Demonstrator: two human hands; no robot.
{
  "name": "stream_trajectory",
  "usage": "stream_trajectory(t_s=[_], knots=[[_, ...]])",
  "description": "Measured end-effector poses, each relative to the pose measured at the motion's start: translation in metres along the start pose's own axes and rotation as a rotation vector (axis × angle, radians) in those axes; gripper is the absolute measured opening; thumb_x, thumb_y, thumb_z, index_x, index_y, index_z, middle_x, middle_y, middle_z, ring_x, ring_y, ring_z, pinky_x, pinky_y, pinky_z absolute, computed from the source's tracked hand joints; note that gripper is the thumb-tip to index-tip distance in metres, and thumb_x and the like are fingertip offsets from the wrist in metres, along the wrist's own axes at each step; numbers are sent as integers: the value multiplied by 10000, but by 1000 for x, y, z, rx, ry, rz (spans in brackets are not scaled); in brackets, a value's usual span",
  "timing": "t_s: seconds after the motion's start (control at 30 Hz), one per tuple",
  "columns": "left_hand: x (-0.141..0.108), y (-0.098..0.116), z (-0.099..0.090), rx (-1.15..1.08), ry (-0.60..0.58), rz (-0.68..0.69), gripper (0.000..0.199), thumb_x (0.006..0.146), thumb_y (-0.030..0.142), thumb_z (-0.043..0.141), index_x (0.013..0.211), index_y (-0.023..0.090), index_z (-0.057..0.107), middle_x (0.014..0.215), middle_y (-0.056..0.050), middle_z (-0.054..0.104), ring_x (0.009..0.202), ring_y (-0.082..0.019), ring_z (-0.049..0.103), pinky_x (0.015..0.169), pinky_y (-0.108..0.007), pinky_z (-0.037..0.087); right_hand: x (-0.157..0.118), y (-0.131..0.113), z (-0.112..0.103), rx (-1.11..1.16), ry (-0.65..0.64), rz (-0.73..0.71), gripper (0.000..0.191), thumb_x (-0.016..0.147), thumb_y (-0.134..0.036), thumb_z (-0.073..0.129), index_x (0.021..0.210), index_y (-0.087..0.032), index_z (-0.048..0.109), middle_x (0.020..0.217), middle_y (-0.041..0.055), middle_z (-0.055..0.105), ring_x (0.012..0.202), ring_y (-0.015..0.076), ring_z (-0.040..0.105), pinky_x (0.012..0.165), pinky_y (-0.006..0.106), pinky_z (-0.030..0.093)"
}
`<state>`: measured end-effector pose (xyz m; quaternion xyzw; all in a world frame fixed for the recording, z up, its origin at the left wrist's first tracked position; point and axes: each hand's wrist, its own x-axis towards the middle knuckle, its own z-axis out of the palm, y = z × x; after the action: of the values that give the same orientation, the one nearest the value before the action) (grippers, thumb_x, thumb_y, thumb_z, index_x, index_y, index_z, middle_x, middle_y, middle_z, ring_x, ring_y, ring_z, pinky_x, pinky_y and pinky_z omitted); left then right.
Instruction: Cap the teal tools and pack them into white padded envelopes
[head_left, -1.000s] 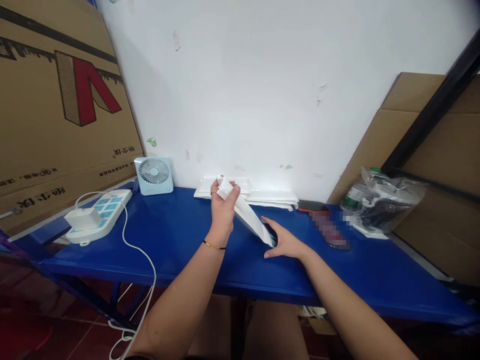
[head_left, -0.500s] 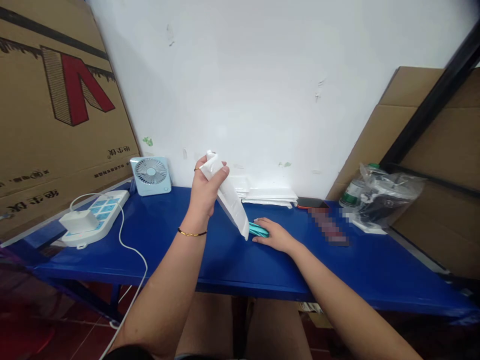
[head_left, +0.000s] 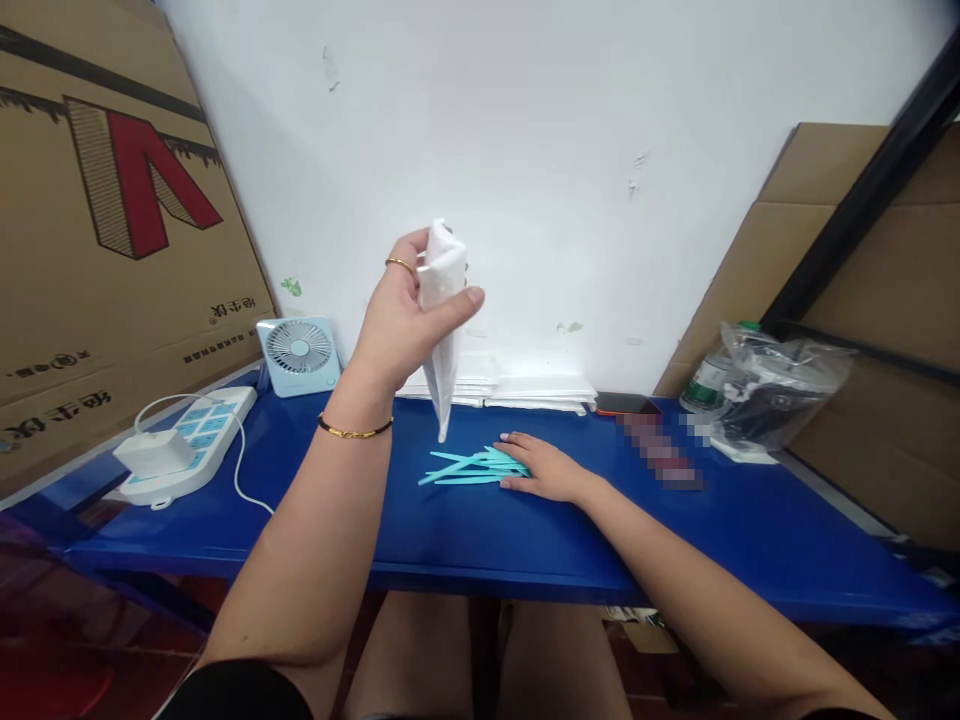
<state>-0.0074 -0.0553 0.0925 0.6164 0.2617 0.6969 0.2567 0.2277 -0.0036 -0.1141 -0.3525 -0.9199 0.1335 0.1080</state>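
My left hand (head_left: 412, 305) is raised above the blue table, its fingers and thumb closed around a thin white bag (head_left: 444, 350). The bag hangs with its narrow lower end over the table. Several thin turquoise strips (head_left: 472, 468) lie in a loose, fanned bunch on the tabletop below it. Their right ends are under the fingers of my right hand (head_left: 544, 468), which rests on them with its thumb and fingers around the bunch.
White flat packets (head_left: 536, 390) lie along the wall. A phone (head_left: 628, 404), a plastic-wrapped item (head_left: 765, 400) and a bottle are at the right. A small fan (head_left: 300, 355) and a power strip (head_left: 214, 440) stand at the left of the table (head_left: 480, 545).
My left hand has lifted the white bag up and away from the turquoise strips. The strips, mostly covered before, now lie exposed and spread out. My right hand has hardly moved.
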Motion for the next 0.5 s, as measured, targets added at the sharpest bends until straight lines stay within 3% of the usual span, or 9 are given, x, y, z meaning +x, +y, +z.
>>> stream_trajectory(t_s=[0.1, 0.23, 0.33, 0.4, 0.43, 0.5], knots=[[1, -24, -4, 243, -81, 37, 584, 600, 224, 734, 1145, 192, 526, 1005, -48, 594, 1053, -278, 539, 954, -427, 377, 5, -1, 1, 3, -8, -18, 688, 797, -629, 462, 1393, -308, 340, 1462, 46, 322, 1348, 288, 250, 1085, 460, 236], [-11, -86, -23, 712, -287, -79, 725, 504, 266, 779, 1182, 203, 528, 1066, -96, 610, 1045, -318, 542, 969, -416, 346, 8, 14, -17, 87, 84, 6, 550, 859, -563, 406, 1325, -277, 455, 1392, 55, 431, 1288, 252, 364, 1061, 408, 291], [-29, -131, -40, 1038, -488, -244, 787, 516, 356, 766, 1235, 183, 496, 1119, -153, 590, 1069, -354, 525, 954, -454, 338, 10, 38, -39, 161, 170, 101, 391, 877, -469, 413, 1101, -238, 635, 1142, 57, 617, 1047, 223, 560, 902, 351, 435], [-42, -152, -45, 1124, -572, -271, 954, 443, 439, 790, 1291, 175, 441, 1256, -183, 504, 1169, -380, 439, 969, -460, 321, 10, 54, -48, 182, 130, 161, 291, 824, -405, 508, 955, -213, 683, 939, 48, 666, 848, 203, 602, 758, 318, 472], [-47, -159, -46, 1130, -595, -272, 938, 467, 487, 768, 1289, 172, 443, 1283, -181, 482, 1190, -374, 419, 963, -442, 332, 11, 60, -50, 193, 97, 184, 254, 791, -375, 551, 914, -202, 691, 867, 43, 665, 784, 192, 596, 708, 302, 468], [-57, -166, -41, 1073, -693, -292, 644, 637, 536, 638, 1165, 178, 554, 1197, -140, 553, 1107, -309, 497, 903, -372, 386, 11, 66, -48, 231, 51, 207, 233, 741, -346, 606, 888, -190, 697, 807, 37, 644, 728, 173, 575, 655, 275, 451]])
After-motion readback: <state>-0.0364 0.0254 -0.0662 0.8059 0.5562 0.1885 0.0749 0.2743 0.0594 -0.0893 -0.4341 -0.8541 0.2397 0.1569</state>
